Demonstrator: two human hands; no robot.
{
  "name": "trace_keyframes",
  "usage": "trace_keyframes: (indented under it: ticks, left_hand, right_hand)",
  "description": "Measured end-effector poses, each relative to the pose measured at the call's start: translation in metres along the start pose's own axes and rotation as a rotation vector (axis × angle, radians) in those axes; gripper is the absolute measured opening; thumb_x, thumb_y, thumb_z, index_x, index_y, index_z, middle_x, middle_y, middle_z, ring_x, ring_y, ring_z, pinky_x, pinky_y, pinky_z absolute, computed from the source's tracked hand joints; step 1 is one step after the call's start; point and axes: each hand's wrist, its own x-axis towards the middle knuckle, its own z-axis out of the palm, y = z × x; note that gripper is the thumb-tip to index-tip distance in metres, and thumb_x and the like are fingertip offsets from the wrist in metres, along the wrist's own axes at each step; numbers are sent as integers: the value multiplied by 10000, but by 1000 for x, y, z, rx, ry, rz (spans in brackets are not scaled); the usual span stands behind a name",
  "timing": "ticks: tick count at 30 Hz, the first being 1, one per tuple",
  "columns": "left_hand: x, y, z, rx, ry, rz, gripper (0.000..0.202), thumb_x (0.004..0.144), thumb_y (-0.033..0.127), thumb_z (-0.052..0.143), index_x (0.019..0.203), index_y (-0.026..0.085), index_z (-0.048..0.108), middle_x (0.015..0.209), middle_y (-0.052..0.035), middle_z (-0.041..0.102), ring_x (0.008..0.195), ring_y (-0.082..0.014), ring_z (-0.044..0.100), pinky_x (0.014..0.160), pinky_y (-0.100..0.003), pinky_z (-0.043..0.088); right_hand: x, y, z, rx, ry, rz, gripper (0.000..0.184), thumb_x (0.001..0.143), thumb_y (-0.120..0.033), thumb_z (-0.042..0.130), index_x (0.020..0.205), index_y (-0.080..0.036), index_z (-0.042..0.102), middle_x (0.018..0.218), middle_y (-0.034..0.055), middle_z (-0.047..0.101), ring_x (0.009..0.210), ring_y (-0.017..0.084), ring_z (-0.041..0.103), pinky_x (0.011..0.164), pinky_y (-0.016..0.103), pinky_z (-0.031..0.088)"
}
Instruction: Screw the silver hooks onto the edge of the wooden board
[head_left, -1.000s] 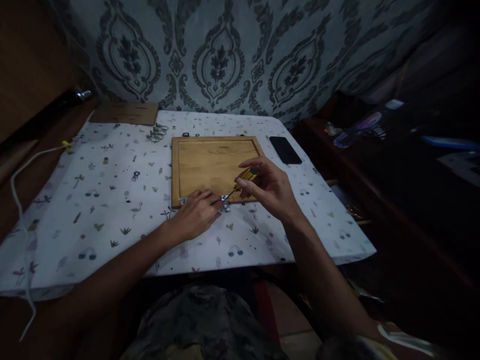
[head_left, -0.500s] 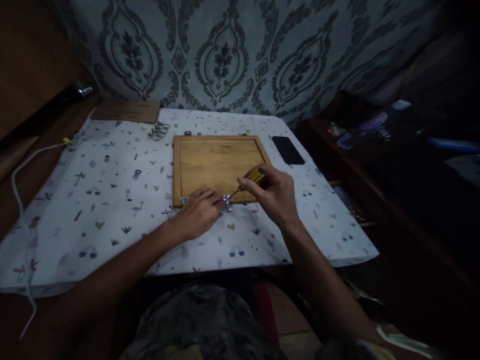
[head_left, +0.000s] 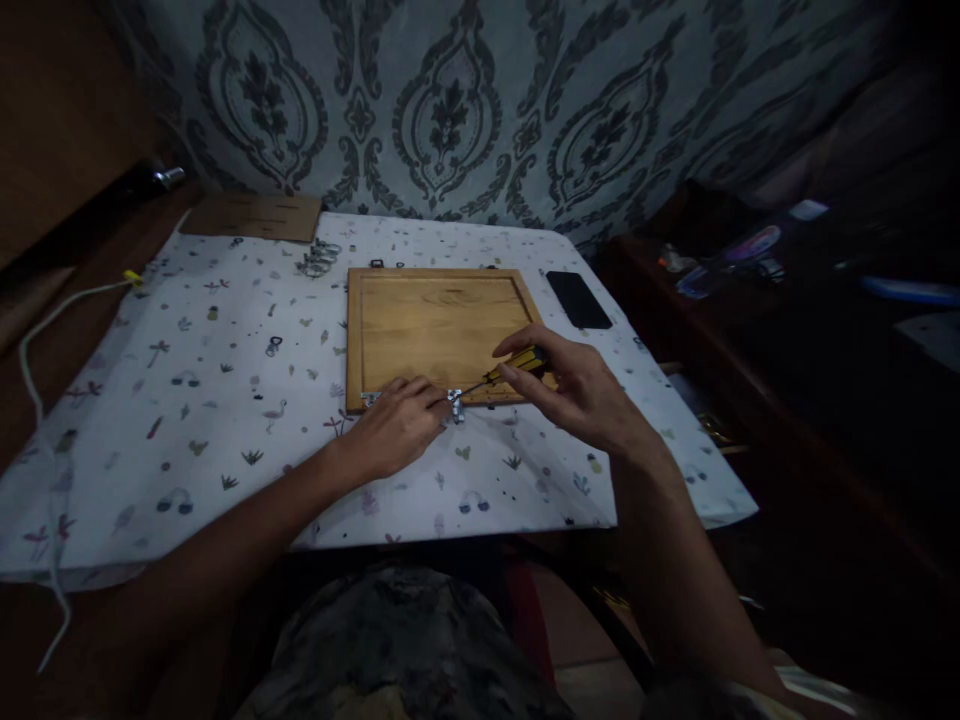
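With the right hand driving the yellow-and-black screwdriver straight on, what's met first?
Likely the silver metal fitting at the near edge of the brown wooden panel; left hand just beyond. Depth there is unclear.

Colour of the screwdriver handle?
Yellow and black: the screwdriver handle shows best in the head view.

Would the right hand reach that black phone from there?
Probably yes: nothing visible stands between the right hand and the black phone, though the screwdriver it holds may need putting down first.

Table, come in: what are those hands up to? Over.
Right hand holding screwdriver, tip at metal fitting. Left hand at near edge of wooden panel. Phone off right, out of the way.
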Motion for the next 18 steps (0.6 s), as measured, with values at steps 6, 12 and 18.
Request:
trace_keyframes:
  ticks: [6, 12, 18]
  left_hand:
    - [1, 1, -2, 22, -33, -7, 240, 1029, 190, 483, 1200, 144, 644, 1261, -117, 684, 1175, -271, 591, 991, -433, 468]
    - [1, 1, -5, 31, -28, 8, 222, 1038, 208, 478, 1175, 148, 642, 1260, -104, 687, 1164, -259, 594, 984, -409, 470]
    - [1, 1, 1, 31, -13, -5, 213, 1034, 202, 487, 1157, 157, 654, 1253, -102, 689, 1158, -264, 593, 978, -423, 468]
  right_hand:
    - [-1, -1, 13, 27, 114, 74, 350, 901, -575, 658, 866, -226, 653, 635, -23, 610, 505, 109, 487, 484, 248, 363]
    - [-2, -1, 16, 5, 143, 103, 322, 913, -532, 658, 838, -220, 629, 602, -27, 588, 511, 116, 510, 486, 243, 371]
    - [-3, -5, -2, 35, -71, 1, 269, 938, -485, 616, 931, -221, 668, 758, 33, 700, 636, 162, 630, 544, 258, 456]
